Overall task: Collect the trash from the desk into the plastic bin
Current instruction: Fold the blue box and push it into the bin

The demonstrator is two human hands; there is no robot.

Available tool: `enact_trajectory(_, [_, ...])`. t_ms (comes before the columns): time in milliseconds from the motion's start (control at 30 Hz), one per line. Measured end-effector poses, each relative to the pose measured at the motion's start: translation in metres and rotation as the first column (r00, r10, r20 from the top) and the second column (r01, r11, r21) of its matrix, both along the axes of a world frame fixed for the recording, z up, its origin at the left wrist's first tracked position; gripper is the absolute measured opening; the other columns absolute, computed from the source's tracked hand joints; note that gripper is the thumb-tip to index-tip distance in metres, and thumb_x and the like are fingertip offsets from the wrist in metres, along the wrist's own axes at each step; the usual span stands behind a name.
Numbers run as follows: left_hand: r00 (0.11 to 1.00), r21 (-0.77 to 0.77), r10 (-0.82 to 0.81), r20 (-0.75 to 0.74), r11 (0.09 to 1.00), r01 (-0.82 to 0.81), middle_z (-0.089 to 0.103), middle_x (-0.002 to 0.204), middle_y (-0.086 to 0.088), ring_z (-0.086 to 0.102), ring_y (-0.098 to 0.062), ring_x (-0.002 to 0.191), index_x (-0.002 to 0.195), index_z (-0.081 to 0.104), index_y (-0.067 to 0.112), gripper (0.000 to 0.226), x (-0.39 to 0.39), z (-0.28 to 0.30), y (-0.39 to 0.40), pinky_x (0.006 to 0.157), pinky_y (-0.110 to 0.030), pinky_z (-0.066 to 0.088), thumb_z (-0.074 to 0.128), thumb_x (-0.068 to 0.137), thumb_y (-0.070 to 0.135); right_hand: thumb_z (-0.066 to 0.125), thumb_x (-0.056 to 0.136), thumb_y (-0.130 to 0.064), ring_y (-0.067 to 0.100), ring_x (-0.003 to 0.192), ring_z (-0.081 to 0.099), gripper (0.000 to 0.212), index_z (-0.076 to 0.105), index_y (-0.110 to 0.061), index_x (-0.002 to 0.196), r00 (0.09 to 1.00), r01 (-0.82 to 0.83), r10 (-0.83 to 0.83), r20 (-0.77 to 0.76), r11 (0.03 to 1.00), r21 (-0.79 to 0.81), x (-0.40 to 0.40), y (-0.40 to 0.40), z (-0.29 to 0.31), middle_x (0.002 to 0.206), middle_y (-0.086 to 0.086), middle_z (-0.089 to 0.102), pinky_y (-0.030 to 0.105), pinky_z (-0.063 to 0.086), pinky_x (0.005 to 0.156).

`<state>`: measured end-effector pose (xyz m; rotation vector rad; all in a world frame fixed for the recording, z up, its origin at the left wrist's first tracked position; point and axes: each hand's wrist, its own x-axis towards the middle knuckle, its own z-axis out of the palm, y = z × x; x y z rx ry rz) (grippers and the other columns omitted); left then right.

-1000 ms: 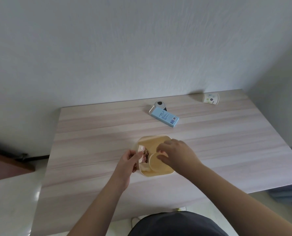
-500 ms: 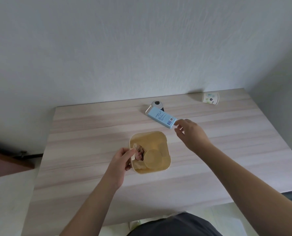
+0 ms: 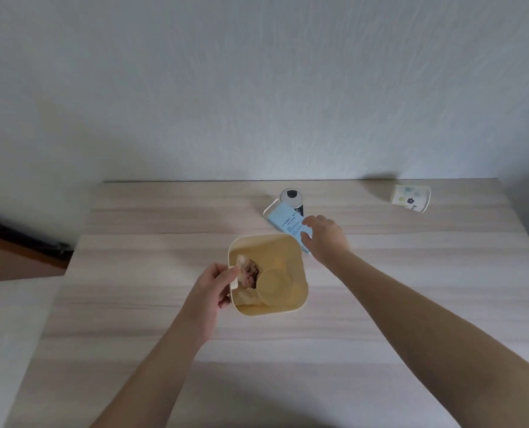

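At the far left, beyond the counter's (image 3: 133,304) edge, a dark strip and a brown surface (image 3: 10,257) show below the pale wall (image 3: 257,88). The counter itself is light wood grain and runs back to that wall.

The left hand (image 3: 209,291) comes in from the near left and holds the left rim of the plastic bin (image 3: 297,273): its thumb lies over the rim's top and its fingers (image 3: 224,301) are curled against the outer wall, so the grip is closed on the bin. The bin is cream yellow, squarish with rounded corners, and stands upright near the middle of the counter. Inside it, against the left wall, lies a crumpled wrapper (image 3: 247,270) with dark reddish marks, and just right of that a round pale cup (image 3: 274,287) seen from above.

Just beyond the bin's far right corner lies a light blue carton (image 3: 285,219), flat on the counter and angled from far left to near right. The right hand (image 3: 325,239) reaches over its near end, fingers (image 3: 308,234) loosely spread and bent down onto the carton; whether they have closed round it cannot be told. A dark can (image 3: 292,196) with a silvery top stands just behind the carton, touching or nearly touching it.

Well apart to the far right, close to the wall, a white paper cup (image 3: 411,198) with a flower print lies on its side, its mouth turned right.
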<state>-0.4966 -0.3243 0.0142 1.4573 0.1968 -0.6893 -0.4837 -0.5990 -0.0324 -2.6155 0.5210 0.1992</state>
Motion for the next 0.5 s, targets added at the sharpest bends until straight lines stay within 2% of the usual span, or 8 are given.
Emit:
enact_trajectory(133, [0.999, 0.004, 0.044, 0.000, 0.999, -0.044, 0.040, 0.053, 0.007, 0.035, -0.011, 0.050, 0.065, 0.055, 0.024, 0.026, 0.005, 0.002, -0.010, 0.058, -0.032, 0.028, 0.073, 0.065, 0.042, 0.054, 0.091, -0.025, 0.030, 0.116, 0.051, 0.045, 0.047, -0.017, 0.135, 0.998, -0.011, 0.010, -0.056, 1.000, -0.009, 0.028, -0.006, -0.026, 0.129, 0.008, 0.056, 0.039, 0.039, 0.098])
enact_trajectory(267, [0.995, 0.014, 0.096, -0.009, 0.995, -0.095, 0.039, 0.052, 0.008, 0.034, -0.010, 0.050, 0.057, 0.055, 0.030, 0.021, -0.001, 0.002, -0.012, 0.057, -0.031, 0.027, 0.069, 0.071, 0.035, 0.060, 0.087, -0.045, 0.031, 0.120, 0.045, 0.070, 0.031, -0.017, 0.144, 0.985, -0.025, 0.019, -0.169, 0.999, -0.030, 0.036, -0.005, -0.047, 0.135, 0.010, 0.047, 0.043, 0.040, 0.096])
enact_trajectory(367, [0.993, 0.021, 0.119, -0.007, 0.993, -0.119, 0.041, 0.052, 0.009, 0.035, -0.010, 0.051, 0.057, 0.056, 0.030, 0.022, -0.007, 0.001, -0.008, 0.057, -0.031, 0.028, 0.066, 0.076, 0.031, 0.063, 0.083, -0.053, 0.031, 0.117, 0.047, 0.081, 0.026, -0.017, 0.145, 0.979, -0.043, 0.017, -0.202, 0.991, -0.125, 0.033, -0.001, -0.057, 0.132, 0.010, 0.049, 0.043, 0.042, 0.090])
enact_trajectory(500, [0.993, 0.053, 0.116, 0.010, 0.992, -0.117, 0.040, 0.053, 0.008, 0.034, -0.010, 0.050, 0.063, 0.054, 0.026, 0.022, -0.012, 0.000, 0.001, 0.053, -0.028, 0.029, 0.070, 0.068, 0.040, 0.068, 0.077, -0.051, 0.030, 0.107, 0.051, 0.083, 0.027, -0.016, 0.141, 0.981, -0.055, 0.019, -0.195, 0.981, -0.186, 0.032, 0.004, -0.061, 0.122, 0.010, 0.052, 0.041, 0.044, 0.081])
